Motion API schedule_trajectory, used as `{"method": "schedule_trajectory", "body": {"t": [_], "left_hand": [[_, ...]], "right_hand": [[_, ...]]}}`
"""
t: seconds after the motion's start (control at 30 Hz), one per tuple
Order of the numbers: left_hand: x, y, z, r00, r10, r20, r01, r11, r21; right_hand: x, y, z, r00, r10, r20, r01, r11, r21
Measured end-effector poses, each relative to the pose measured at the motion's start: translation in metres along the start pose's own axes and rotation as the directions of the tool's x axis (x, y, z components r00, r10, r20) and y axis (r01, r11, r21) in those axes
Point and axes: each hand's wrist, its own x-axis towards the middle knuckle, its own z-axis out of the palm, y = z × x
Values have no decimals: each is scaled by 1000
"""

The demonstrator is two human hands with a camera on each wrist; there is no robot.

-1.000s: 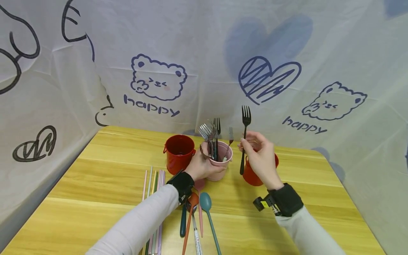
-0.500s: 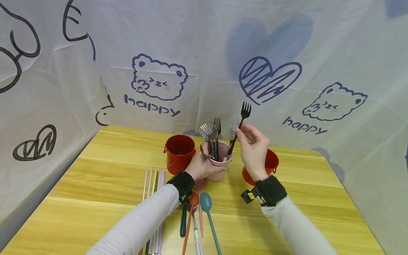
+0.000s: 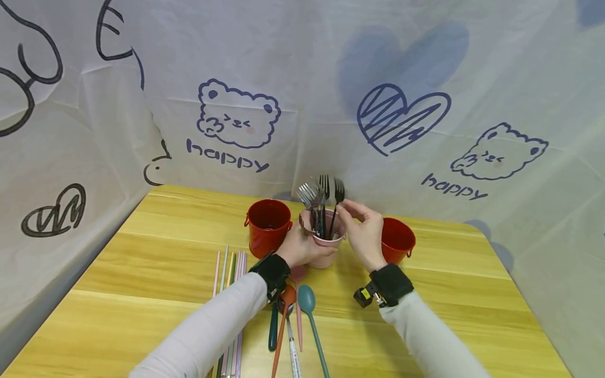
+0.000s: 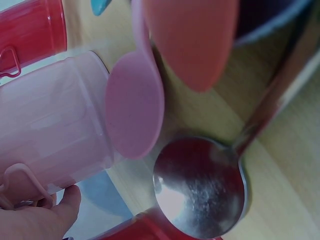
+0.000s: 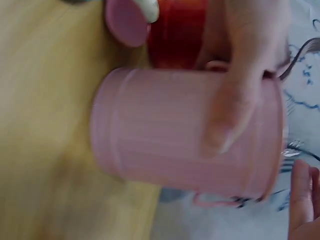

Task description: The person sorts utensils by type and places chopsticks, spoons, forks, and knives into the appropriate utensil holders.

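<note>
In the head view a small pink bucket stands upright at the back middle, with several forks leaning in it. My left hand grips the bucket from its left side, the thumb lying across its front in the right wrist view. At the bucket's right rim, my right hand pinches a black fork near its neck, tines up and handle down inside the bucket. Only part of the right fingers shows in the right wrist view.
A dark red bucket stands left of the pink one, and another red bucket stands to the right, behind my right hand. Several spoons lie in front, with several coloured chopsticks on their left. A drawn-on white cloth hangs behind.
My right hand has moved left and down with the black fork, from above the right red bucket to the pink bucket, and the fork's handle has gone inside. My left hand keeps its hold.
</note>
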Motion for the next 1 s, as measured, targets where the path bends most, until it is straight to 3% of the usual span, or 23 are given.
{"method": "schedule_trajectory", "body": {"t": [0.13, 0.3, 0.57, 1.0], "left_hand": [[-1, 1, 1, 999, -37, -5, 37, 993, 111], [0, 2, 2, 1000, 2, -17, 1, 986, 167], [-4, 5, 3, 996, -70, -52, 75, 991, 109], [-5, 5, 6, 991, -63, -115, 63, 998, -5]], "right_hand": [[-5, 11, -4, 999, 37, 32, -34, 996, -87], [-13, 18, -8, 999, 38, 25, -36, 997, -68], [-34, 29, -10, 994, 101, 35, -102, 994, 29], [-55, 26, -13, 982, 144, 123, -154, 985, 78]]}}
